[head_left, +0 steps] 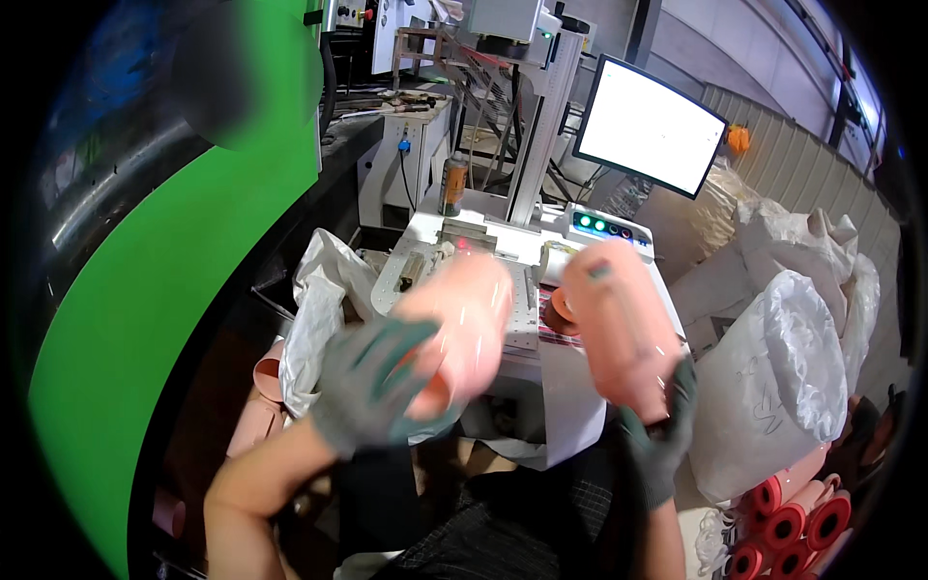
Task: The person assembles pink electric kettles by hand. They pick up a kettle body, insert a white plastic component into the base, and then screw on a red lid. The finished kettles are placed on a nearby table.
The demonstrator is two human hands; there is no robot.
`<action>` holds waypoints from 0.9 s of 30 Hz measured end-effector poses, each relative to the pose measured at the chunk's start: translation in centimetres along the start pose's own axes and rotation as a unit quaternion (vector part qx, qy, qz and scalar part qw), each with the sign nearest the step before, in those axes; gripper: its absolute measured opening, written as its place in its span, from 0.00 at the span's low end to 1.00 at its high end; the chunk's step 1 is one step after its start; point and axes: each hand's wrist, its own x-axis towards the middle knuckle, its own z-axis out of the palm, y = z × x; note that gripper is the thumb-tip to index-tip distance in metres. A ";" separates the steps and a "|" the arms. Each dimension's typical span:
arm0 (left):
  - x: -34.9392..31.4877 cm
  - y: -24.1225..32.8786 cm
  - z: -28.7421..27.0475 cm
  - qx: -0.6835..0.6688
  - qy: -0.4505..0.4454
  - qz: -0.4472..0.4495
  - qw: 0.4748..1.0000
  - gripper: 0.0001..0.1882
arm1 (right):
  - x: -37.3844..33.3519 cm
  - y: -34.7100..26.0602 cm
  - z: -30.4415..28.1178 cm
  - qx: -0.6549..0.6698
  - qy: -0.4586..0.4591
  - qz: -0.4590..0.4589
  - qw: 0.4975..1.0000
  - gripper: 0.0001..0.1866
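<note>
My left hand, in a grey and green glove, grips a glossy pink bottle near its open narrow end. That bottle is tilted and somewhat blurred, its broad end above the perforated plate of a marking machine. Over on the right, my gloved right hand holds a second pink bottle by its lower, narrower end. A small dark mark shows near its broad top. The two bottles are apart, side by side in front of the machine. Part of each hand's fingers is hidden behind its bottle.
Behind the machine's post stands a lit monitor, with a button box below it. A spray can stands at the back. White sacks and several pink bottles lie right; a green panel curves along the left.
</note>
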 end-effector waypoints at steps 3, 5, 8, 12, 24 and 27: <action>-2.3 5.3 -5.5 -0.133 -0.067 -0.125 0.981 0.37 | 4.4 -4.8 8.9 -0.151 -0.091 -0.160 0.971 0.51; -3.5 8.8 -6.0 -0.247 -0.084 -0.202 0.944 0.37 | 6.1 -5.3 14.3 -0.168 -0.131 -0.232 0.949 0.48; -6.5 10.9 -4.4 -0.370 -0.259 -0.358 0.817 0.35 | 6.9 -6.7 22.8 -0.258 -0.203 -0.272 0.905 0.46; -9.4 10.6 -3.3 -0.375 -0.225 -0.376 0.817 0.34 | 7.2 -8.4 28.8 -0.310 -0.284 -0.274 0.865 0.47; -10.6 10.0 -1.5 -0.516 -0.183 -0.369 0.751 0.31 | 3.8 -7.7 30.4 -0.188 -0.199 -0.223 0.936 0.34; -11.1 10.4 -2.2 -0.563 -0.204 -0.584 0.549 0.38 | -1.1 -8.0 20.8 -0.025 -0.114 -0.262 0.958 0.35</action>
